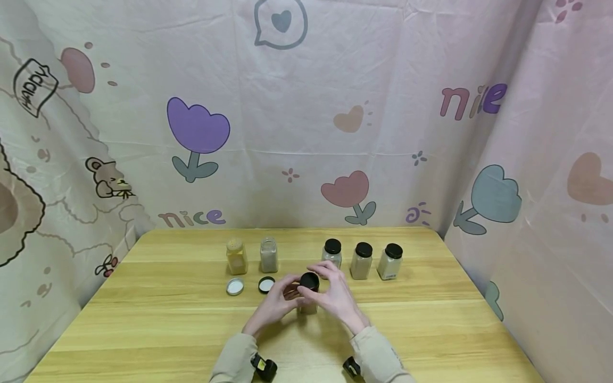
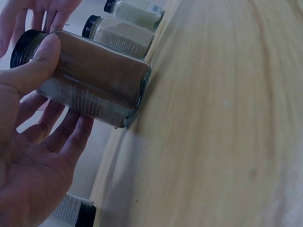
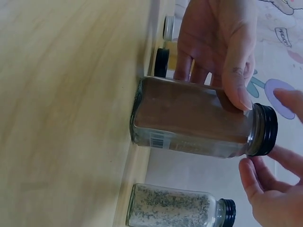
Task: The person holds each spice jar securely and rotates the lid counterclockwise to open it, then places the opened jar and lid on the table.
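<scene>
Near the middle of the wooden table, one glass jar of brown powder, about upright, its black lid seated on top. My left hand pinches the jar near its shoulder, thumb on the near face, fingers round the other side. My right hand arches about the lid, fingers spread; from my feed I cannot tell whether the tips press on it. Base at the tabletop; whether it bears full weight, I cannot make out. Behind and to the right, a row of three: a partly hidden capped jar, a middle capped jar, an outer capped jar, all black-topped. Back left, two without caps: a yellow-filled jar with a pierced top and a grey-filled jar. In front of these I log a silvery loose cap and a black-rimmed loose cap, pale insides up. Patterned cloth hangs beyond.
</scene>
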### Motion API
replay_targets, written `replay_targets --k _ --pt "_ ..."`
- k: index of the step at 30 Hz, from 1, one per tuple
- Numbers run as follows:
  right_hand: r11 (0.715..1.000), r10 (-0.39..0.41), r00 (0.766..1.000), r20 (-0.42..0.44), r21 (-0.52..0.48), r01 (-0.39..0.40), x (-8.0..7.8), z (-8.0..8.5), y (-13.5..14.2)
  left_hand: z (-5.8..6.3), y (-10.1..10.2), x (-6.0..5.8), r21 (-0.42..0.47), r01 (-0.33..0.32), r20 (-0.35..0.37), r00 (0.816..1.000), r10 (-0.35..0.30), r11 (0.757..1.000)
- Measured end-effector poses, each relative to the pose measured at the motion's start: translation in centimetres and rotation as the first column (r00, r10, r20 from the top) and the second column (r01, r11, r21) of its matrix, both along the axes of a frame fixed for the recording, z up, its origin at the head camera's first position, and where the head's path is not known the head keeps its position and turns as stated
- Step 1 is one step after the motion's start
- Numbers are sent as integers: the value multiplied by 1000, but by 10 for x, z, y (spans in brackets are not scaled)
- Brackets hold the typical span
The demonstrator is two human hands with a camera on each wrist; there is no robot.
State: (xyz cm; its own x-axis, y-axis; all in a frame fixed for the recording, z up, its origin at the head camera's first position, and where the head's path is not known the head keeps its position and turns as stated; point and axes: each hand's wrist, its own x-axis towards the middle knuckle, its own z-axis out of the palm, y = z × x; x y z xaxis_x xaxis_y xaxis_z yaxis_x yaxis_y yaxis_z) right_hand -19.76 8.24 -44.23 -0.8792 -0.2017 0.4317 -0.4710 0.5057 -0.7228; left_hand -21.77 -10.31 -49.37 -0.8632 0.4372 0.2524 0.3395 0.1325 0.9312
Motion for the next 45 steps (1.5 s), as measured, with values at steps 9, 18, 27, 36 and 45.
replay_targets --k 9,18,27,36,45 --pt "999 -28 999 -41 -37 26 0 0 -2 1 0 1 -10 -4 13 1000 5 1000" --pt "998 63 997 -52 3 -63 0 3 1 0 0 0 14 17 4 1000 -17 1000" --pt "998 -56 998 -39 22 57 1 0 -3 1 0 1 -3 -7 13 1000 7 1000" --pt "999 -27 995 -99 25 30 1 -1 -3 0 0 0 23 21 4 1000 -21 1000" --pt "998 55 996 -65 21 -54 -2 -1 1 1 0 1 17 19 2 1000 -19 1000"
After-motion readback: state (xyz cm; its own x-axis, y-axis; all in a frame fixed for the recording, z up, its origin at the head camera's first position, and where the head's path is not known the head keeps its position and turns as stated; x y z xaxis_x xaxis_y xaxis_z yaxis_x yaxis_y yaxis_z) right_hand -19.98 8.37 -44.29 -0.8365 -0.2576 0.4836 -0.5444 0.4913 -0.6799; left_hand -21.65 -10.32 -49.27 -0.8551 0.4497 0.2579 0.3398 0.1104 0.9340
